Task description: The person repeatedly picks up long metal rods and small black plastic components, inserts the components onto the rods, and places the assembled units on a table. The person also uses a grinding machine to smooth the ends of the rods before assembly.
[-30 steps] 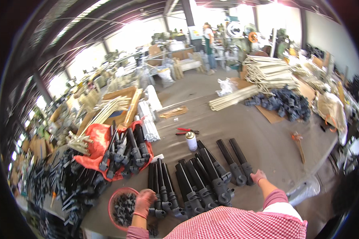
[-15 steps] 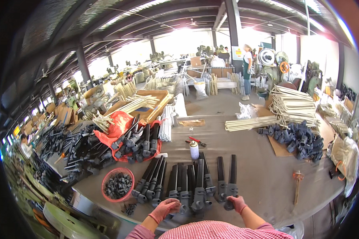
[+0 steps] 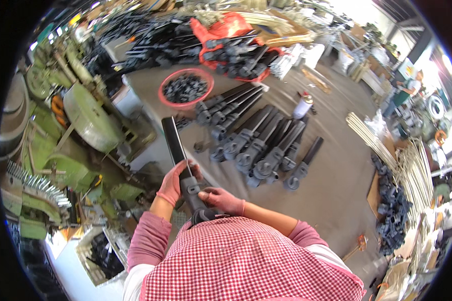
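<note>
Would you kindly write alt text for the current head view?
A pink-gloved left hand grips a long black tube while the right hand touches its dark grey fitting. A brown table bears similar tubes, a round pink basket of small dark pieces and a white spray can.

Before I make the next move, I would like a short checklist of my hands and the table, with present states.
1. Left hand around the black tube: ok.
2. Right hand beside the tube's fitting: ok.
3. Small piece inside the right hand: cannot tell, fingers hide it.
4. Spray can upright on the table: ok.
5. Other tubes all lying close together: not ok, one tube lies apart, right.
</note>
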`<action>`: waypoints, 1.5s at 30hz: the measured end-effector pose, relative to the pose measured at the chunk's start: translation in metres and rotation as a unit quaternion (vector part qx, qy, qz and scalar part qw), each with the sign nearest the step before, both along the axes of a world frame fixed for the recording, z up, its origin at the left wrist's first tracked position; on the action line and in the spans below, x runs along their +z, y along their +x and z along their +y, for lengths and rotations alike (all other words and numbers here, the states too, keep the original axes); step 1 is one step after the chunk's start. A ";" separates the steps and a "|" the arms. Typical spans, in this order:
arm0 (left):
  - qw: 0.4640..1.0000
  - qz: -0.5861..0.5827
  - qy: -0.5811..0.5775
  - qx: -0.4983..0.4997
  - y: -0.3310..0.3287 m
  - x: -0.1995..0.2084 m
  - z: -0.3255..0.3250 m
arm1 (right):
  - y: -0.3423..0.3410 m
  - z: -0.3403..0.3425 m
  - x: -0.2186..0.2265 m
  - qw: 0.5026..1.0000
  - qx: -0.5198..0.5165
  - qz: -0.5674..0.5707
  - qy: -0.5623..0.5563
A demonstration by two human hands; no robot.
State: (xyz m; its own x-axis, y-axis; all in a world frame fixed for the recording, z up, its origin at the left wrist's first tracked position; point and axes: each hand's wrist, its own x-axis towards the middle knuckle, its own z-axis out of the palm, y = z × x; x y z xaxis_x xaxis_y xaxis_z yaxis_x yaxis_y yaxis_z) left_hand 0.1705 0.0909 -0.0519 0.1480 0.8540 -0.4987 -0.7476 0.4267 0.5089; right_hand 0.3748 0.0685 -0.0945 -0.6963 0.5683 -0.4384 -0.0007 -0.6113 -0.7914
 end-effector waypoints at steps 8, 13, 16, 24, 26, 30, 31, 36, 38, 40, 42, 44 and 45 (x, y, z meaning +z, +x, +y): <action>0.995 0.029 0.001 0.095 -0.062 -0.010 -0.084 | -0.074 0.132 -0.086 0.753 -0.008 -0.361 0.550; 0.989 -0.008 0.012 0.148 -0.091 -0.025 -0.094 | -0.135 0.192 -0.122 0.611 0.112 -0.604 0.500; 0.986 -0.004 -0.031 0.166 -0.115 -0.039 -0.085 | -0.143 0.186 -0.144 0.617 0.143 -0.590 0.501; 0.997 -0.015 0.013 0.070 -0.134 -0.045 -0.016 | -0.120 0.144 -0.100 0.832 -0.032 -0.408 0.375; 0.998 0.012 0.049 0.031 -0.127 -0.039 0.000 | -0.103 0.125 -0.066 0.885 -0.043 -0.330 0.325; 0.992 -0.120 0.045 0.009 -0.101 -0.016 0.019 | -0.059 0.085 -0.001 0.968 -0.059 -0.150 0.191; 0.989 -0.097 0.115 -0.005 -0.093 -0.007 0.018 | -0.049 0.074 0.012 0.975 -0.067 -0.102 0.188; 0.990 -0.006 0.139 -0.023 -0.037 0.036 0.007 | -0.001 0.021 0.072 0.969 -0.069 -0.041 0.232; 0.988 0.032 0.144 -0.042 -0.014 0.047 -0.008 | 0.018 0.000 0.089 0.965 -0.086 -0.055 0.240; 0.980 0.047 0.185 -0.052 0.000 0.054 -0.023 | 0.034 -0.012 0.099 0.952 -0.083 -0.069 0.286; 0.976 0.009 0.213 -0.042 0.008 0.061 -0.036 | 0.044 -0.019 0.103 0.946 -0.093 -0.082 0.299; 0.982 0.005 0.186 -0.021 0.012 0.064 -0.052 | 0.046 -0.024 0.103 0.954 -0.080 -0.080 0.277; 0.982 -0.030 0.184 -0.002 0.012 0.066 -0.063 | 0.044 -0.026 0.103 0.944 -0.054 -0.056 0.319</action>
